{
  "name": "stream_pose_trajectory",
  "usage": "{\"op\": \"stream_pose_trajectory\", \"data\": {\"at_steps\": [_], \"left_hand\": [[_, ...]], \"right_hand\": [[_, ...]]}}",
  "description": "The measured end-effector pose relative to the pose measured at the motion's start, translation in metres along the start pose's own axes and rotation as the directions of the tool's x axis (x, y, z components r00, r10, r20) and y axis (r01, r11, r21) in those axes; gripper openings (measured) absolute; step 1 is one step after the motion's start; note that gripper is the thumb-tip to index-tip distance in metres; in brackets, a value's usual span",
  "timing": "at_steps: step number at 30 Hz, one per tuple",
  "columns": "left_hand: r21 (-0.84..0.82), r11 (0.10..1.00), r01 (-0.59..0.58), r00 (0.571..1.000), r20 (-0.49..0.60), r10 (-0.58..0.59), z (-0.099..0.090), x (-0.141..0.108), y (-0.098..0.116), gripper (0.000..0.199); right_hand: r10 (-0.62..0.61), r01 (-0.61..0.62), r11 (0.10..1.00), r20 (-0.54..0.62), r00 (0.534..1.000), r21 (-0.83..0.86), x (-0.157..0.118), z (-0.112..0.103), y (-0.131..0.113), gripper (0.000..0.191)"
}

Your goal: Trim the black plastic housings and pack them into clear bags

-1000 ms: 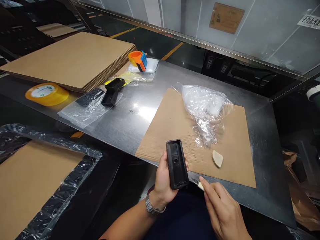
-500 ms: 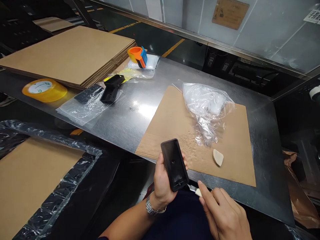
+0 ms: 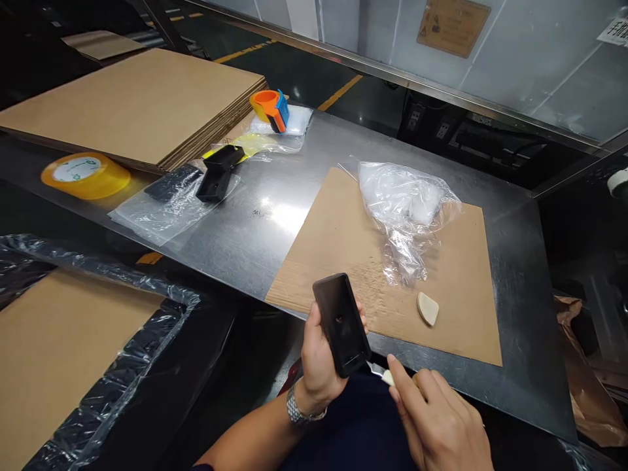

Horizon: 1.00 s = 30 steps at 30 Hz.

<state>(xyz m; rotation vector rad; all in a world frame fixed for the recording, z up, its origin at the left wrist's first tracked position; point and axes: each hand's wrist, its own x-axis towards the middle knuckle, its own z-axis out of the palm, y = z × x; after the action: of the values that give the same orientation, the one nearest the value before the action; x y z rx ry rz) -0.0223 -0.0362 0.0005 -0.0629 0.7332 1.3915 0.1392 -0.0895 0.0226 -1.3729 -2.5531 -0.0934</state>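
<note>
My left hand (image 3: 320, 356) is wrapped round a black plastic tray-like part (image 3: 342, 320), its hollow side turned up and a small hole in its floor. In my right hand (image 3: 439, 412) is a small knife (image 3: 377, 369) with a pale handle, gripped between thumb and fingers. The blade's tip meets the lower right corner of the black part; whether it cuts in, I cannot tell. A cream-coloured wedge-shaped block (image 3: 428, 309) lies on the cardboard sheet (image 3: 456, 261) beyond my right hand.
Crumpled clear plastic bags (image 3: 405, 196) lie on the cardboard. To the left on the metal table (image 3: 265, 242) are another black part (image 3: 218, 176), a wide tape roll (image 3: 86, 175), an orange-and-blue tape dispenser (image 3: 271, 110) and stacked cardboard (image 3: 142, 104). A plastic-lined box (image 3: 181, 297) stands lower left.
The black part has tilted very slightly in my left hand. My right hand and the knife have shifted a touch left; everything else stays put.
</note>
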Motion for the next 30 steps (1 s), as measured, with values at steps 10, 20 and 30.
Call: {"op": "stream_pose_trajectory", "data": {"at_steps": [10,20,30], "left_hand": [[-0.005,1.000,0.020,0.999,-0.028,-0.020,0.0019,0.0003,0.0011,0.045],[0.036,0.999,0.027,0.998,-0.049,-0.025,0.0042,-0.0035,0.0015,0.045],[0.039,0.999,-0.015,1.000,-0.027,0.016,0.0033,-0.0045,-0.0021,0.045]], "right_hand": [[-0.002,0.002,1.000,0.004,1.000,0.018,-0.0006,-0.0006,0.0000,0.033],[-0.005,0.004,1.000,0.029,1.000,0.027,-0.0024,-0.0004,0.0013,0.033],[-0.009,0.006,0.999,0.050,0.999,0.043,-0.0037,0.0013,0.0035,0.032]]}}
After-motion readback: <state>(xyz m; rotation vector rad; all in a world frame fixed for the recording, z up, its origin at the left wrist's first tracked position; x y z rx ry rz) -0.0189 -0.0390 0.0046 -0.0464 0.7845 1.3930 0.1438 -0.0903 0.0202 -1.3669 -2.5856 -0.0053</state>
